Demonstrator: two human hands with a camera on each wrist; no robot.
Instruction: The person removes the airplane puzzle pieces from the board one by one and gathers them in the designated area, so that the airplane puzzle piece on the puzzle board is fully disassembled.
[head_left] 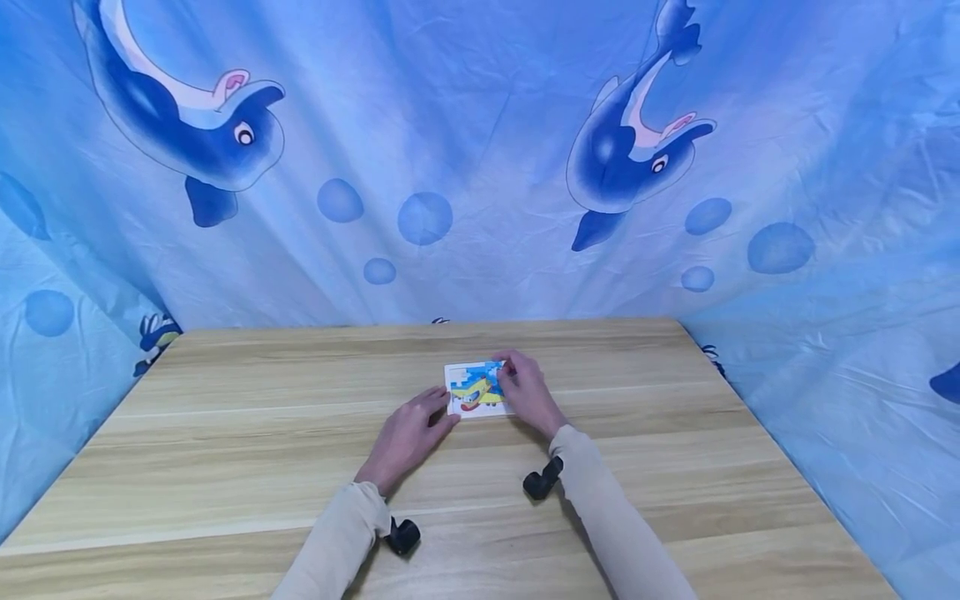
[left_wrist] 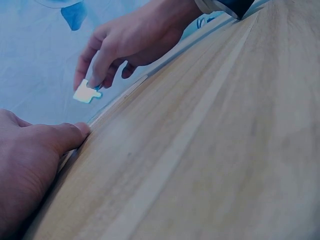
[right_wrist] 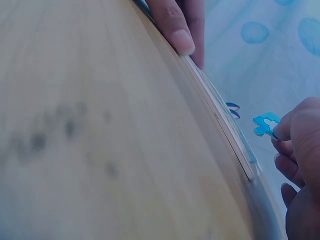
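Observation:
A jigsaw puzzle (head_left: 474, 393) in a white-bordered tray lies flat on the table, its picture a yellow airplane on blue. My left hand (head_left: 408, 429) rests at its left end, with a fairly straight thumb (right_wrist: 183, 42) at the near edge and fingers along the side. Over the puzzle's right part, my right hand (head_left: 527, 393) pinches a single puzzle piece (right_wrist: 265, 123) between thumb and fingers. That piece (left_wrist: 86, 93) is held up off the tray in both wrist views, blue on one face and pale on the other. The hand covers the puzzle's right end in the head view.
The wood-grain table (head_left: 247, 450) reaches back to a blue curtain (head_left: 480, 167) printed with dolphins and bubbles. Curtain also hangs along both sides. Small black cameras (head_left: 403, 537) are strapped at both wrists, over light sleeves (head_left: 330, 542).

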